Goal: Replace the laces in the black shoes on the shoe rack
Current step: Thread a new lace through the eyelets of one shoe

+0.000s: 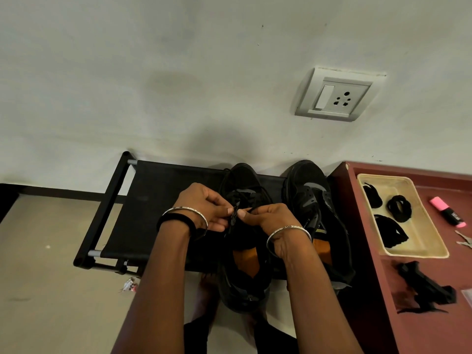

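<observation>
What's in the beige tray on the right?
The beige tray holds three bundles of black laces: one coiled, two folded flat. Anything beneath the bundles is hidden; the rest of its floor shows bare.

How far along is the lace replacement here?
Done: the right-side shoe looks stripped, eyelets bare. In hand: left hand and right hand pinch a black lace over the left-side shoe; old or new, I cannot tell. Left: bundled laces lie in the tray, so both shoes seem to need relacing.
</observation>
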